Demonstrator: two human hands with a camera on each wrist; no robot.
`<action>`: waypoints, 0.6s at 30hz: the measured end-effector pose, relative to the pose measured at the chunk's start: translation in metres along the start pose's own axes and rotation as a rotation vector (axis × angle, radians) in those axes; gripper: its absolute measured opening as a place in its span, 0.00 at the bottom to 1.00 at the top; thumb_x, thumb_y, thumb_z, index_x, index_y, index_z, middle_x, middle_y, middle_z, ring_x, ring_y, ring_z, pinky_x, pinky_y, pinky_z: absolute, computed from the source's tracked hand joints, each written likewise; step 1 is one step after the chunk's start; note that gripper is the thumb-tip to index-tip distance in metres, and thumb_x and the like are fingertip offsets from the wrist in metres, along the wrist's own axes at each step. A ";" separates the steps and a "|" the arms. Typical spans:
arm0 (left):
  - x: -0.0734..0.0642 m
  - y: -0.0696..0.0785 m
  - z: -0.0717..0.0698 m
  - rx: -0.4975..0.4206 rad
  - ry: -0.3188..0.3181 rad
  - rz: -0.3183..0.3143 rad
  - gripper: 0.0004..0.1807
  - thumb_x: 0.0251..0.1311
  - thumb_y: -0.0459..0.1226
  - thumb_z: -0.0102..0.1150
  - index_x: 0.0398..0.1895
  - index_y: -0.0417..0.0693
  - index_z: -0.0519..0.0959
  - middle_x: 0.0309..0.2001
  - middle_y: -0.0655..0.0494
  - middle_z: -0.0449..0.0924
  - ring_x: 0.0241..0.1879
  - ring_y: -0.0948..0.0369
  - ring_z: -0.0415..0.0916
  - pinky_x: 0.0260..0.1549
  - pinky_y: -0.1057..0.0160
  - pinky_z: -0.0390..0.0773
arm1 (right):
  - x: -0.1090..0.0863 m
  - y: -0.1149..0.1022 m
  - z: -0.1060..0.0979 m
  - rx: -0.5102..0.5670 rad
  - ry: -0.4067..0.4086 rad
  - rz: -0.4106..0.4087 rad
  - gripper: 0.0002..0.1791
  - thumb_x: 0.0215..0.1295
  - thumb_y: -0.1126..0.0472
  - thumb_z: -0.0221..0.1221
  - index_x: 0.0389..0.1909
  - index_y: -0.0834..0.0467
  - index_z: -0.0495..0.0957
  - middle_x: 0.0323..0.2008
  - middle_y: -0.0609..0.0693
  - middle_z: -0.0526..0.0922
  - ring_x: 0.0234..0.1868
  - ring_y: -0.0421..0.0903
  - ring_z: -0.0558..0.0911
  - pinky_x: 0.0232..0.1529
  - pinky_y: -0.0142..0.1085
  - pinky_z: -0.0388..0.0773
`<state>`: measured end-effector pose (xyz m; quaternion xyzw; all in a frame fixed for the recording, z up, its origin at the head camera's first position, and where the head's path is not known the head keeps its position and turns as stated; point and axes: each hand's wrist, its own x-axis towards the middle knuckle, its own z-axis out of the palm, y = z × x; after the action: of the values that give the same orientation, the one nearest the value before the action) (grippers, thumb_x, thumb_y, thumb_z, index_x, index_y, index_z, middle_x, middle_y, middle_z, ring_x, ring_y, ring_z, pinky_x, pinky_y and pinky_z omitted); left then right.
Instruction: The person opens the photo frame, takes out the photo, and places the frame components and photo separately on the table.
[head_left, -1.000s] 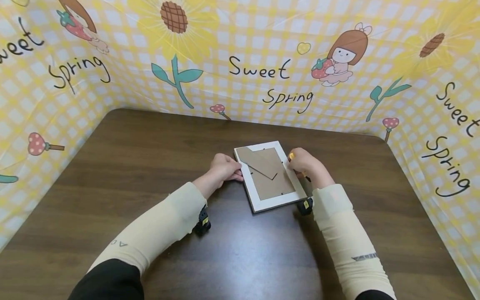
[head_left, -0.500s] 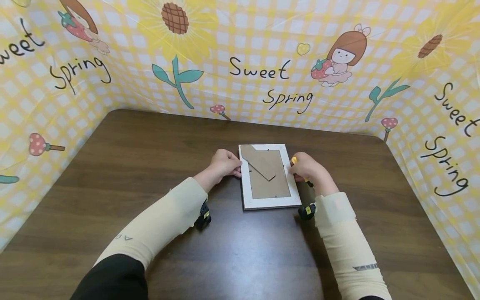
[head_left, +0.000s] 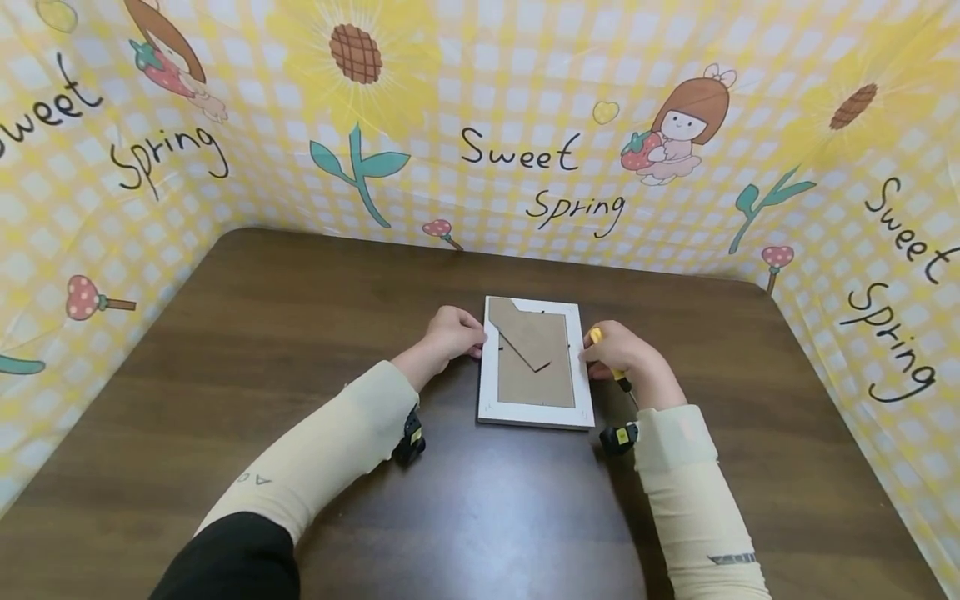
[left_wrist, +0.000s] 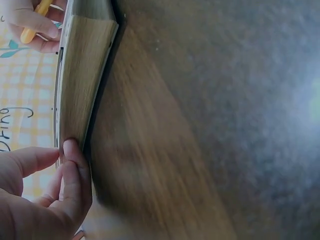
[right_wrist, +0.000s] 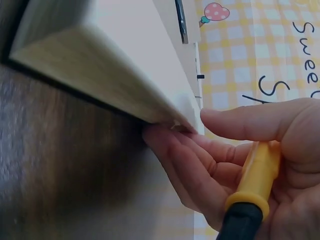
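Picture frame [head_left: 534,414], white-rimmed and back side up, is being held at the brown tabletop [head_left: 360,279], toward its far edge and slightly nearer the far right corner than the far left; whether it is resting fully on the wood, the views are leaving unclear. Brown backing board [head_left: 536,388] is filling the rim, small black tabs [right_wrist: 201,76] are showing along its edges, and a brown flap [head_left: 516,325] is overlapping the rim at the far left. The left hand [head_left: 450,336] is pinching the frame's left side narrowly. The right hand [head_left: 621,350] is holding a yellow-and-black screwdriver [right_wrist: 257,175] against its palm, while its fingertips are touching the frame's right side. Cream sleeves [head_left: 322,450] are covering the forearms, and a black device [head_left: 618,438] is sitting at each wrist. Yellow-and-white checked cloth [head_left: 510,83], printed with sunflowers and "Sweet Spring", is rising behind the far edge and along the left and right edges.
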<state>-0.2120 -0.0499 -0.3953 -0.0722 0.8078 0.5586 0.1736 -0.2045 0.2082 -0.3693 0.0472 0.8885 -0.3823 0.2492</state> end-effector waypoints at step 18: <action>-0.018 0.005 -0.015 0.116 -0.151 -0.016 0.23 0.69 0.37 0.56 0.62 0.33 0.71 0.50 0.41 0.77 0.34 0.58 0.82 0.43 0.62 0.83 | -0.020 0.009 -0.022 0.361 0.170 -0.128 0.18 0.77 0.61 0.48 0.59 0.70 0.69 0.28 0.47 0.85 0.24 0.37 0.83 0.30 0.30 0.79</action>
<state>-0.1997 -0.0632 -0.3793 -0.0264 0.8229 0.5133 0.2422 -0.1932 0.2324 -0.3525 0.0665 0.8248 -0.5449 0.1357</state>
